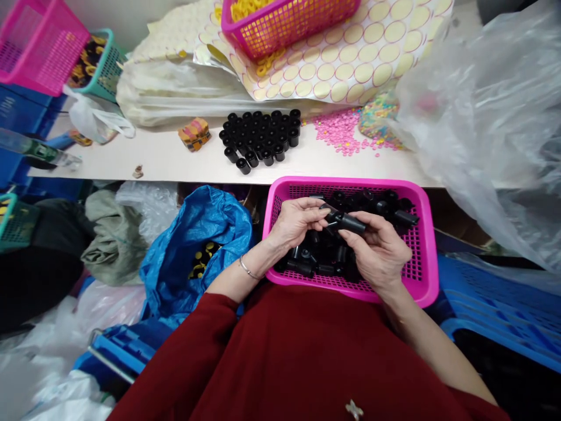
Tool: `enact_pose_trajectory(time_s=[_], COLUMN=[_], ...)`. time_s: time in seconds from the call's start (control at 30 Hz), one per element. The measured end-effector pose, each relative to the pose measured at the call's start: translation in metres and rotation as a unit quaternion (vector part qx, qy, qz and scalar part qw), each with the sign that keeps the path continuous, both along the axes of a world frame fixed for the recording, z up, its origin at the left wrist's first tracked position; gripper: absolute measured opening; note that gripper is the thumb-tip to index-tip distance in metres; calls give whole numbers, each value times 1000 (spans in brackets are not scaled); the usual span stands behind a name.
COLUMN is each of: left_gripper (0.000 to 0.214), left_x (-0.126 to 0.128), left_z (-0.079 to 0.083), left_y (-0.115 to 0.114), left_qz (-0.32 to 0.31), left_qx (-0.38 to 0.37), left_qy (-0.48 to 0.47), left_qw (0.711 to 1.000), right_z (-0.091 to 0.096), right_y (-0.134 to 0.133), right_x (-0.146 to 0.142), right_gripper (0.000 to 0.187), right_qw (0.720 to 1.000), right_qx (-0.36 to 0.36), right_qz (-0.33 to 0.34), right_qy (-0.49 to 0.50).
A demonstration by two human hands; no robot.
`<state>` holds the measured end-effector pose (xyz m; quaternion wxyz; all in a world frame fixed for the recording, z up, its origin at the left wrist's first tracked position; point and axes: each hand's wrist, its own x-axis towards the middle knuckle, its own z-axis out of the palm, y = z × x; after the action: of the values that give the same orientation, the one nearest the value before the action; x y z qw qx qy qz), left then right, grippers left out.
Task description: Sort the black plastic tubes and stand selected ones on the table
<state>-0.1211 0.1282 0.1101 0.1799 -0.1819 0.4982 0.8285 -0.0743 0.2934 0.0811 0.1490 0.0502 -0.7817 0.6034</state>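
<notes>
Over a pink basket (432, 251) of loose black plastic parts, both hands meet at a small black plastic tube (350, 223). My right hand (380, 248) is closed around the tube's wider end with thumb and fingers. At its narrow left end, my left hand (300, 221) pinches a dark piece between thumb and fingertips; whether this is part of the tube or separate I cannot tell. Beyond the basket, several short black cylinders (260, 134) stand upright in a tight cluster on the white shelf (175, 166).
Small pink discs (339, 131) lie scattered by a clear plastic bag (486, 111). A blue woven sack (170, 257) with yellow-and-black pieces gapes at left. Behind are a pink basket of yellow rings (293, 32) and a sticker sheet (372, 49). Blue crates (504, 298) stand at right.
</notes>
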Motion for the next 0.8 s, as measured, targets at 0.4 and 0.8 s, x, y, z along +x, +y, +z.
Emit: enact_pose_trajectory(time_s=[0.4, 0.8], left_gripper=[26, 44], left_x=[16, 7], left_z=[-18, -14], left_y=[18, -31], left_qz=[48, -184], left_qx=[-89, -220], left_qy=[152, 311], left_qw=[983, 906], right_z=[-5, -2], right_y=[-9, -30], right_x=[-10, -11], right_gripper=[28, 38], right_qw=[974, 937], right_qx=[171, -274], right_qz=[-56, 50], right_qy=[139, -211])
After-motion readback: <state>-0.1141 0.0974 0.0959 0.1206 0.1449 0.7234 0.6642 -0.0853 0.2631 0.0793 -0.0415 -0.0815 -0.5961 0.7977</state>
